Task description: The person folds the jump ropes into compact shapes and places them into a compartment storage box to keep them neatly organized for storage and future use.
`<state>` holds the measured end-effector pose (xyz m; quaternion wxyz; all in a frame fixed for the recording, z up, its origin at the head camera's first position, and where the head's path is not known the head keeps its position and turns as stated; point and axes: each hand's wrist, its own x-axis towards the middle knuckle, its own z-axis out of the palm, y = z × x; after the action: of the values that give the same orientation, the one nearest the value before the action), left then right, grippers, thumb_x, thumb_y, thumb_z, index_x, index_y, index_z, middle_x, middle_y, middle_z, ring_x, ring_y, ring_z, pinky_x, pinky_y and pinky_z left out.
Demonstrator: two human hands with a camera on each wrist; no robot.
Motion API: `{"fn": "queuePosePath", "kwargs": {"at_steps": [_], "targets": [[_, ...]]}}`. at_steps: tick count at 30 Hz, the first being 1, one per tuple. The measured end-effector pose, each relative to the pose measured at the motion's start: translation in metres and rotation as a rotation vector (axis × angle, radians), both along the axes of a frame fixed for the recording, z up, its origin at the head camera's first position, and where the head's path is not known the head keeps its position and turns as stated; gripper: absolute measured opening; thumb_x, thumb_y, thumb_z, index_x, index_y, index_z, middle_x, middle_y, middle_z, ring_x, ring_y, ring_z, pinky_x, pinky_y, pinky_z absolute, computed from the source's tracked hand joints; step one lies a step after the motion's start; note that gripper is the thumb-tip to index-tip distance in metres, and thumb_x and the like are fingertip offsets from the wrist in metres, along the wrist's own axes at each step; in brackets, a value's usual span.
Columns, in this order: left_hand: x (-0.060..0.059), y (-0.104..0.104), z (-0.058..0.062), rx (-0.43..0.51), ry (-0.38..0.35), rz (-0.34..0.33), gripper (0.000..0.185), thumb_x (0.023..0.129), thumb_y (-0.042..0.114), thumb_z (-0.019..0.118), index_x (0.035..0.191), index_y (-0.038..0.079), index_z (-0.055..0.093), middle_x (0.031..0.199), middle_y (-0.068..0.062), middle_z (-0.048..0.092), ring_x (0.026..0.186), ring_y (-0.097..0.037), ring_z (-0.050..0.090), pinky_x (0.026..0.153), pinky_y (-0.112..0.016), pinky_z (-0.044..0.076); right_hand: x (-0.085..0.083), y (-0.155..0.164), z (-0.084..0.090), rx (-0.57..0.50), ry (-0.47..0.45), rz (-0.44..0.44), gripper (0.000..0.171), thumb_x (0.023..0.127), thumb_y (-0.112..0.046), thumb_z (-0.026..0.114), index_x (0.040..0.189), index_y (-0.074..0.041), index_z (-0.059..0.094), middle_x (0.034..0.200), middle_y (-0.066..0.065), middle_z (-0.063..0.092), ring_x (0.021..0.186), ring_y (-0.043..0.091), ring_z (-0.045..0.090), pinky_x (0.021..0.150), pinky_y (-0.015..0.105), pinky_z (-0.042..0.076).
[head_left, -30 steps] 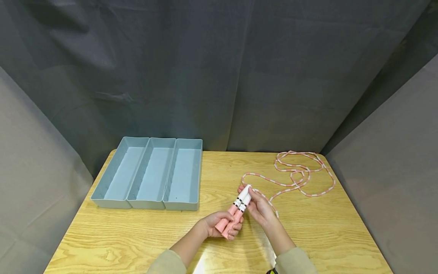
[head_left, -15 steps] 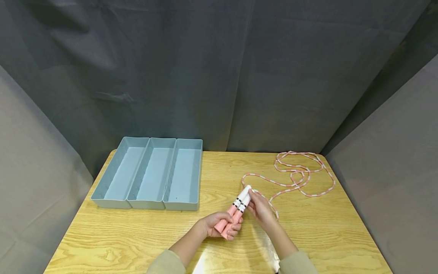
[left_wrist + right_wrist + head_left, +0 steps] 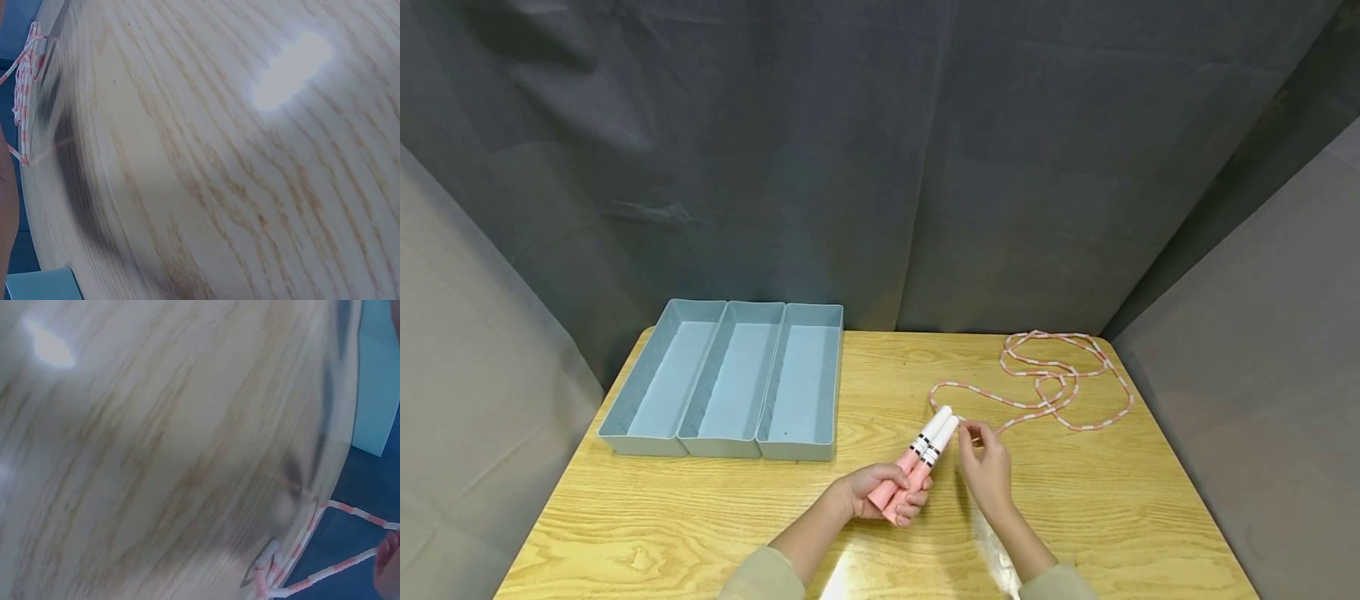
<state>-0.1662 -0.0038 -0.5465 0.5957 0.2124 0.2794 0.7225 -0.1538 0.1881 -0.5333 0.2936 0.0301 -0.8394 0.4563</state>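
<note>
Two pink-and-white jump rope handles lie side by side in my left hand, which grips them by their pink ends. Their white tips point up and to the right. Just right of those tips, my right hand pinches the beaded jump rope between thumb and fingers. In the right wrist view, two stretches of the rope meet at the fingers at the edge. Most of the pink-and-white rope lies in loose loops on the table's back right; the left wrist view shows it bunched at the far edge.
Three long blue-grey bins stand side by side at the back left of the wooden table. A dark curtain hangs behind the table, with pale panels to the left and right. Light glares off the tabletop near the front.
The right hand has left the white handle tips and shifted slightly right, drawing its fingers together on the rope. My left hand keeps hold of both handles in nearly the same place.
</note>
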Motion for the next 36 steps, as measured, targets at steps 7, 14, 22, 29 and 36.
{"fn": "queuePosePath", "kwargs": {"at_steps": [7,14,22,29,36], "targets": [[0.0,0.001,0.001,-0.01,0.003,-0.013,0.027,0.077,0.01,0.024,0.097,0.016,0.042,0.07,0.005,0.039,0.057,-0.006,0.036,0.055,-0.017,0.031,-0.011,0.007,-0.009,0.191,0.211,0.023,0.03,0.071,0.011,0.065,0.098,0.006,0.055,0.095,0.019,0.054,0.09,0.031,0.05,0.078,0.034,0.042],[0.001,0.003,0.002,0.007,0.028,-0.044,0.027,0.077,0.01,0.024,0.096,0.017,0.042,0.07,0.006,0.038,0.056,-0.005,0.036,0.054,-0.018,0.032,-0.02,0.01,-0.008,0.252,0.224,0.06,0.047,0.065,0.017,0.066,0.109,0.005,0.055,0.107,0.02,0.056,0.101,0.035,0.05,0.087,0.038,0.04],[0.003,0.001,0.006,0.009,0.052,-0.082,0.026,0.078,0.011,0.026,0.097,0.017,0.041,0.07,0.007,0.038,0.057,-0.004,0.038,0.054,-0.017,0.034,-0.026,0.011,-0.005,0.249,0.22,0.138,0.048,0.062,0.023,0.063,0.107,0.006,0.058,0.107,0.02,0.059,0.101,0.034,0.055,0.098,0.023,0.036],[0.003,0.001,0.008,0.011,0.061,-0.106,0.025,0.076,0.012,0.027,0.096,0.017,0.042,0.069,0.007,0.038,0.056,-0.004,0.038,0.053,-0.017,0.032,-0.03,0.015,-0.005,0.229,0.192,0.227,0.043,0.065,0.024,0.061,0.102,0.003,0.059,0.103,0.017,0.061,0.099,0.032,0.056,0.098,0.018,0.037],[0.003,0.0,0.01,0.004,0.055,-0.137,0.024,0.074,0.014,0.03,0.095,0.018,0.041,0.069,0.007,0.037,0.054,-0.004,0.036,0.051,-0.016,0.031,-0.029,0.018,-0.004,0.264,0.1,0.27,0.035,0.072,0.019,0.058,0.103,0.002,0.055,0.099,0.016,0.062,0.096,0.033,0.059,0.086,0.04,0.048]]}}
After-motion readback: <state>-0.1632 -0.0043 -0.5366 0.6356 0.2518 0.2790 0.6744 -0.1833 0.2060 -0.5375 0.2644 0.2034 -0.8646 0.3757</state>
